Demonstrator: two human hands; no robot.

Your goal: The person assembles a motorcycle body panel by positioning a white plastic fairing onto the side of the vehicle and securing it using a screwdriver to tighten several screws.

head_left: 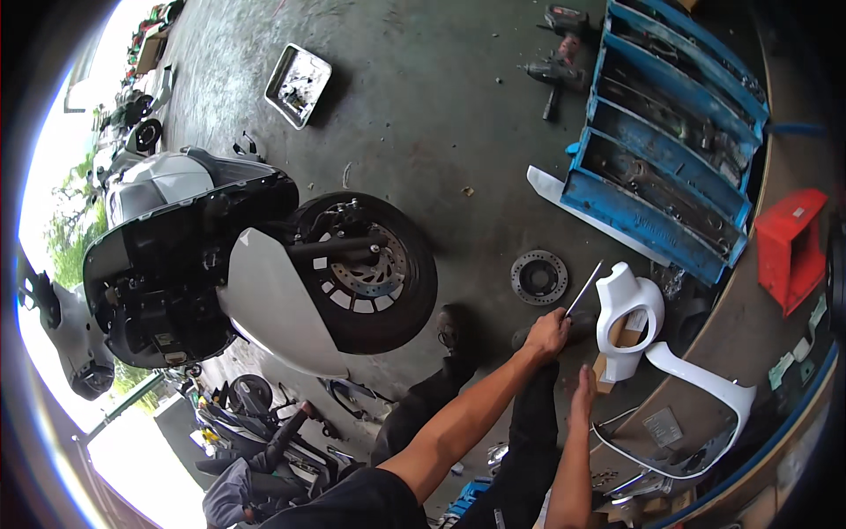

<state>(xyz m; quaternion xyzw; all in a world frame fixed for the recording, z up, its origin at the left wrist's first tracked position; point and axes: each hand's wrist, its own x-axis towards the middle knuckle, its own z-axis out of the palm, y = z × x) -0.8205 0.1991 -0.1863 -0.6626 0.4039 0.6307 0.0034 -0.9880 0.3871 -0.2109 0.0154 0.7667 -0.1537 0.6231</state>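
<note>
My left hand (548, 333) grips a long, slim silver tool (585, 287) pointing up and right, above my leg. My right hand (582, 392) is lower and further right, fingers fairly straight, with nothing visible in it; it is beside a piece of cardboard (604, 377). A white molded panel with a round opening (612, 309) rests on the cardboard, and another curved white panel (723, 397) lies right of it. A perforated brake disc (539, 257) lies on the floor above my left hand.
A motorbike front wheel (409, 291) with grey-white bodywork (282, 309) fills the left. Blue tool trays (661, 220), power tools (552, 70), a metal pan (298, 85) and a red bin (767, 251) surround me. A person (238, 489) crouches by another motorbike at lower left.
</note>
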